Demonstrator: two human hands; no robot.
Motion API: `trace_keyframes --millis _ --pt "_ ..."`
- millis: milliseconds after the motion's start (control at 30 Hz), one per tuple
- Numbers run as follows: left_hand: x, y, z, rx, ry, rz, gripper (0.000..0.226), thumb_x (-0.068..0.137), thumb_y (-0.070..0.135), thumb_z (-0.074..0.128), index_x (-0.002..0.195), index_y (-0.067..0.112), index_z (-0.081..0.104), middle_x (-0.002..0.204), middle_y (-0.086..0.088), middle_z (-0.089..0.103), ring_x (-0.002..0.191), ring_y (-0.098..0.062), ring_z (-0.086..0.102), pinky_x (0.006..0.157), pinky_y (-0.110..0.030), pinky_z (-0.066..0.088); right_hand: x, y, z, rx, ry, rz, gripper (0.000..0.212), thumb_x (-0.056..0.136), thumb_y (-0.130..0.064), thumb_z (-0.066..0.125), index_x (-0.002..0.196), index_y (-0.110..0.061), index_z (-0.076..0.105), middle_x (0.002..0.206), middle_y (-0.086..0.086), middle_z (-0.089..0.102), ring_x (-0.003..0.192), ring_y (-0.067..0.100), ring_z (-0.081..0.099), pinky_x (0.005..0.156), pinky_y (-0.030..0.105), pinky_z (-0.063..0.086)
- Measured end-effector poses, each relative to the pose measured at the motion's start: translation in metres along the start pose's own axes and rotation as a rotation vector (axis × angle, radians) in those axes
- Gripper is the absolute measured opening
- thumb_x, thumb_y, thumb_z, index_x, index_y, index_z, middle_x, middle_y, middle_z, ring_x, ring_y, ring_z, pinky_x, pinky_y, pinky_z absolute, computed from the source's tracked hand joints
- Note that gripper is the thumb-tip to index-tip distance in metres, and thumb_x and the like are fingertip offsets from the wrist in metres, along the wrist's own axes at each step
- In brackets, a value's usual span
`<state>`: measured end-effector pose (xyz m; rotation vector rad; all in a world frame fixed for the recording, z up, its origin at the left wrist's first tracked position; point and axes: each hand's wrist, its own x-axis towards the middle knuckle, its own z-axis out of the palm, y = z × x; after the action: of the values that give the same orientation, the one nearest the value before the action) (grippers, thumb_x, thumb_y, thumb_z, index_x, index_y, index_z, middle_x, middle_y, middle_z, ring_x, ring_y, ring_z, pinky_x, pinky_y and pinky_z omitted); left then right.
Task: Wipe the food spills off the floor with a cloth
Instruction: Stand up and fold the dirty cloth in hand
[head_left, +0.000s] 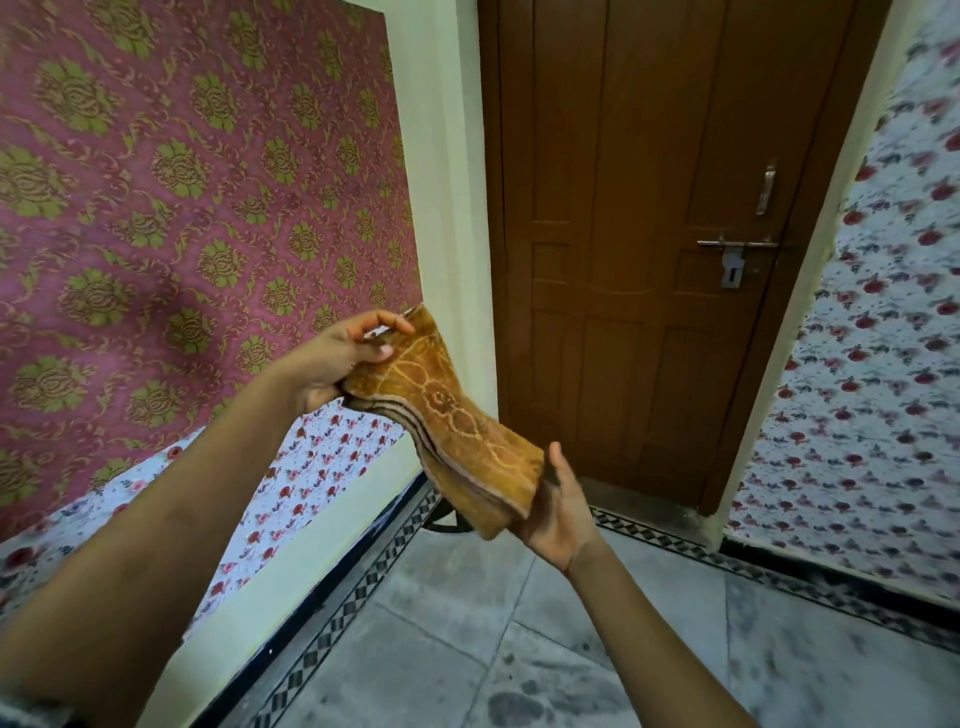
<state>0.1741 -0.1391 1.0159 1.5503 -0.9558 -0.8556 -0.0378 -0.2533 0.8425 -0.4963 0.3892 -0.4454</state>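
A folded orange-brown patterned cloth (457, 421) is held up in the air between both hands, in front of a door. My left hand (337, 358) pinches its upper end with fingers and thumb. My right hand (558, 509) grips its lower end from below, palm up. The grey tiled floor (519, 649) lies below, with dark smudged marks (519, 706) near the bottom edge of the view.
A closed brown wooden door (649, 234) with a metal latch (735, 249) stands ahead. A patterned maroon wall (182, 208) is on the left, a floral wall (883, 364) on the right. A black-and-white tile border (363, 582) runs along the walls.
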Motion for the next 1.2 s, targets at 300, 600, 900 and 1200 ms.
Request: trace_keyframes --millis 300,600,900,1200 --pt "-0.005 -0.038 -0.027 -0.046 0.035 -0.057 0.046 0.088 -0.009 0.047 0.114 0.024 0.066 0.117 -0.006 0.067 0.101 -0.024 0.063 0.078 -0.031 0.057 0.014 -0.015 0.013 -0.298 0.246 -0.063 0.033 0.088 0.004 0.052 0.118 -0.008 0.050 0.117 0.016 0.055 0.099 0.027 0.056 0.062 0.036 0.055" --pt "-0.008 -0.011 -0.009 0.202 0.027 -0.029 0.055 0.088 -0.012 0.048 0.127 0.026 0.055 0.108 -0.003 0.062 0.084 -0.018 0.060 0.055 -0.018 0.053 0.014 0.011 0.007 -0.055 0.124 0.103 0.021 0.090 -0.015 0.050 0.109 -0.006 0.053 0.105 0.017 0.060 0.094 0.030 0.059 0.055 0.037 0.058" --pt "0.002 0.004 0.000 0.072 0.090 0.010 0.050 0.089 -0.012 0.047 0.128 0.018 0.056 0.096 -0.003 0.070 0.076 -0.012 0.068 0.067 -0.023 0.058 0.015 0.038 0.009 -0.152 -0.076 0.113 0.041 0.068 -0.002 0.069 0.107 -0.008 0.058 0.100 0.017 0.064 0.093 0.032 0.060 0.081 0.049 0.053" --pt "-0.019 0.018 -0.024 0.044 0.012 0.107 0.053 0.085 -0.007 0.053 0.123 0.029 0.060 0.116 -0.004 0.066 0.097 -0.020 0.066 0.075 -0.029 0.058 0.005 -0.012 0.019 -0.086 0.012 -0.252 0.024 0.083 0.005 0.050 0.105 -0.002 0.057 0.101 0.012 0.062 0.092 0.022 0.061 0.078 0.030 0.057"
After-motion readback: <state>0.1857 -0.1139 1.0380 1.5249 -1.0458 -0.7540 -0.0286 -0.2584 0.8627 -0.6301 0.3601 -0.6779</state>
